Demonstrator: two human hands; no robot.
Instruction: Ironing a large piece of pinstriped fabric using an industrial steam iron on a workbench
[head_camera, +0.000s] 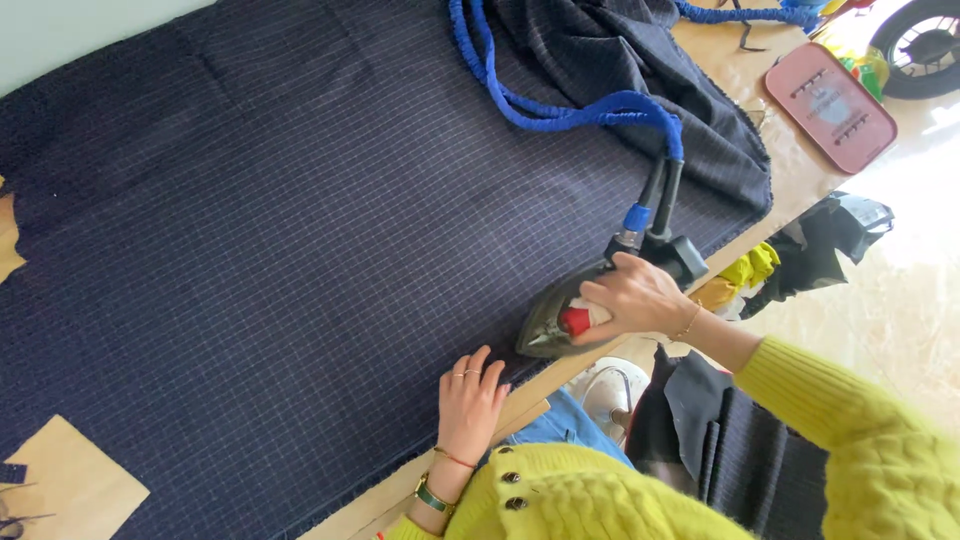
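Observation:
A large dark navy checked cloth lies spread over a wooden table. My right hand grips the handle of a dark steam iron with a red knob, which rests on the cloth near the table's front edge. A blue wrapped hose and cord run from the iron's back up over the cloth. My left hand lies flat on the cloth just left of the iron, fingers together. Both arms wear yellow knitted sleeves.
More of the dark cloth is bunched at the back right. A pink rectangular tray lies on the table's far right end, beside a black fan. Dark and yellow fabric pieces hang below the table edge.

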